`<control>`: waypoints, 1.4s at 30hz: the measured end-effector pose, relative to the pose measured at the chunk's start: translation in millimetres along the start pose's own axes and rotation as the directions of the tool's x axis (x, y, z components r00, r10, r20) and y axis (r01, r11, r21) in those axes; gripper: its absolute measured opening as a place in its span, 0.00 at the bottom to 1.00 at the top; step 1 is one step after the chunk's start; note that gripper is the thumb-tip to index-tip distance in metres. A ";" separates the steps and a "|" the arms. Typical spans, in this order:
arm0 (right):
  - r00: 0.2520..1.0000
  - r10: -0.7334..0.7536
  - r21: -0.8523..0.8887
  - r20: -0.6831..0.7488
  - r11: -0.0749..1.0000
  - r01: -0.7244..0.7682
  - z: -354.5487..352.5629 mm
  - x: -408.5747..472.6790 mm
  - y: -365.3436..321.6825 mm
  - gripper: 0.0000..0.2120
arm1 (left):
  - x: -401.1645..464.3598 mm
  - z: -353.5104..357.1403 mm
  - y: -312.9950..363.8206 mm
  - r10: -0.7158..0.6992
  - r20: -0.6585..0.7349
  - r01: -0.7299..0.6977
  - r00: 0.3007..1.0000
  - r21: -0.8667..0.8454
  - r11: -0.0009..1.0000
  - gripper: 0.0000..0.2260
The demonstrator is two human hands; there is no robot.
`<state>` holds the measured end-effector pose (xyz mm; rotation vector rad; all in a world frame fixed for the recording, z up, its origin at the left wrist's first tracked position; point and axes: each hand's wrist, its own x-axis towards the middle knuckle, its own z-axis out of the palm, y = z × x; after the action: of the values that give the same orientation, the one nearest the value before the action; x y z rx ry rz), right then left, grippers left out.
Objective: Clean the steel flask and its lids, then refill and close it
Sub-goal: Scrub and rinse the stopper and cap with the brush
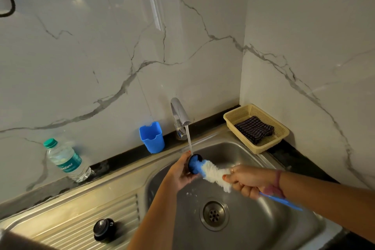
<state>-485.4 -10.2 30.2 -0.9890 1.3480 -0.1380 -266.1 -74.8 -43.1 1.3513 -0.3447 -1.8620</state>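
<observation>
Far left on the counter we see a water bottle (pixel 66 160) with a green cap, leaning by the wall. On the ribbed drainboard (pixel 67 227) sits a dark lid (pixel 105 229) with a shiny top, apart from both hands. A blue cup (pixel 152 137) stands behind the sink (pixel 253 227), next to the tap (pixel 179 115), which runs a stream onto our work. Our left hand (pixel 179 172) has its fingers wrapped around a small dark lid (pixel 194 164), held under the water over the basin. Our right hand (pixel 246 180) is clamped on the bottle brush (pixel 215 172), fingers curled round the bristles' base and the blue handle, blue tip pushed into the lid. Far right, a tan basket (pixel 280 134) holds a dark folded cloth (pixel 254 130). The flask body itself isn't in view. Risk, we judge: the wet lid could slip from the left hand and drop toward the drain (pixel 214 214), or the water hitting the lid could splash out onto the counter
</observation>
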 end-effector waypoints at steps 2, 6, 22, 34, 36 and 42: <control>0.954 -0.266 -0.560 -0.141 0.816 0.145 9.0 -7.0 5.9 0.15 | 0.4 2.2 0.0 -0.002 -0.046 0.003 0.999 0.024 1.000 0.28; 0.748 -0.663 -0.991 0.015 -0.110 -0.078 4.9 -15.6 9.2 0.30 | -1.2 6.1 1.2 -0.055 -0.149 0.073 0.987 0.118 0.990 0.24; 0.996 -0.093 -0.028 0.000 0.995 0.093 7.1 -5.1 7.7 0.13 | 3.6 8.2 -14.1 0.110 0.030 -0.100 0.993 -0.228 0.969 0.22; 0.876 -0.471 -0.776 -0.108 0.590 0.222 -1.5 -6.2 6.7 0.24 | 7.1 6.7 -20.7 0.103 0.029 -0.094 0.994 -0.220 0.971 0.21; 0.972 -0.232 -0.198 -0.048 0.956 0.218 -2.6 -3.0 4.0 0.17 | 6.1 5.5 -24.4 0.096 0.000 -0.093 0.995 -0.236 0.967 0.25; 0.846 -0.510 -0.904 -0.154 0.418 0.088 9.3 -12.6 8.9 0.24 | 12.7 13.0 -22.1 0.115 -0.102 -0.139 0.988 -0.267 0.954 0.28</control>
<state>-484.9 7.6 32.9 -2.2340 1.6255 0.1118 -288.9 -72.7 -60.2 1.1865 -0.1206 -1.6704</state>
